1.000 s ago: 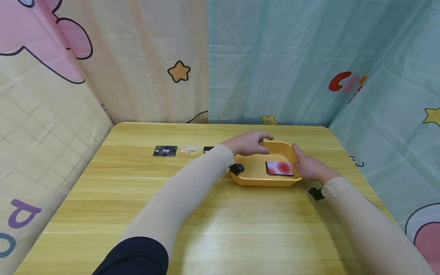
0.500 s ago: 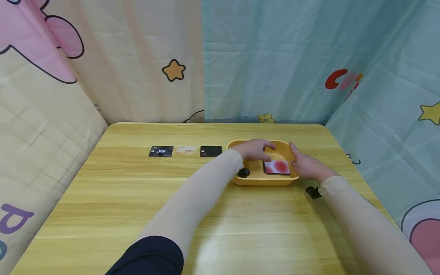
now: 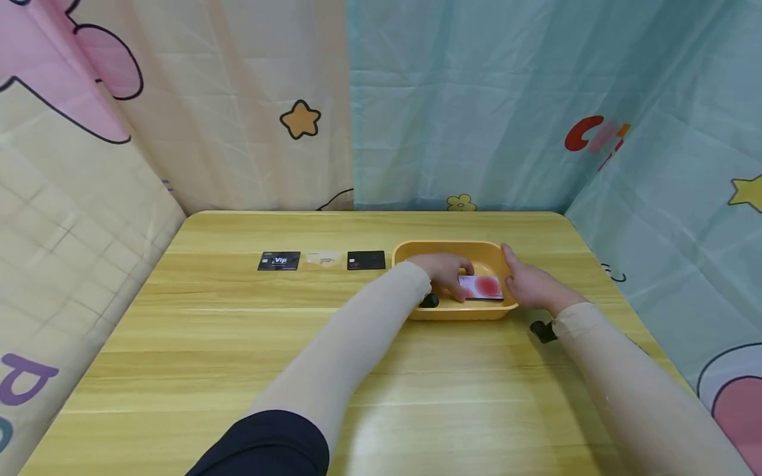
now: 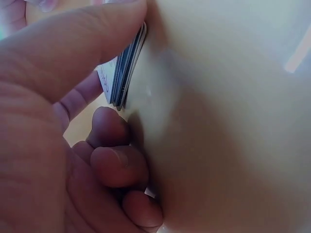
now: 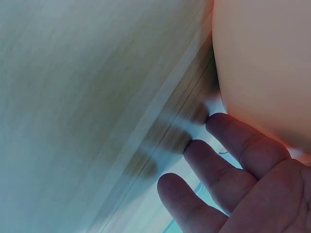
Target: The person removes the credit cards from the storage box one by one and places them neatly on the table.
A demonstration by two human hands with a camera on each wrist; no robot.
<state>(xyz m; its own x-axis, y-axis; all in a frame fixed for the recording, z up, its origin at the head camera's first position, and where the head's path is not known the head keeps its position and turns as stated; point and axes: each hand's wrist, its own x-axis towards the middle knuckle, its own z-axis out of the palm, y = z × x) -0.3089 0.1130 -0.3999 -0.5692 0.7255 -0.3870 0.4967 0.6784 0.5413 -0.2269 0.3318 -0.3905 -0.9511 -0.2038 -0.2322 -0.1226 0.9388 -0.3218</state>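
Note:
A yellow plastic basin [image 3: 443,315] stands on the wooden table, holding a small stack of cards [image 3: 485,287] with a pink and red design on top. My left hand [image 3: 443,270] reaches down into the basin and pinches the left end of the stack. In the left wrist view the layered edges of the cards [image 4: 124,73] show between thumb [image 4: 107,29] and index finger; the other fingers curl near the basin floor. My right hand [image 3: 532,287] holds the basin's right side, thumb at the rim, fingers [image 5: 228,179] along the outer wall near the table.
Left of the basin, three cards lie in a row on the table [image 3: 238,344]: a black Vip card [image 3: 279,261], a pale gold card [image 3: 323,260] and another black card [image 3: 366,260]. Printed curtains [image 3: 452,99] hang behind and at both sides.
My left hand has come down into the basin and its thumb and fingers have closed on the card stack. The black card on the right has come fully into view. My right hand stays at the rim.

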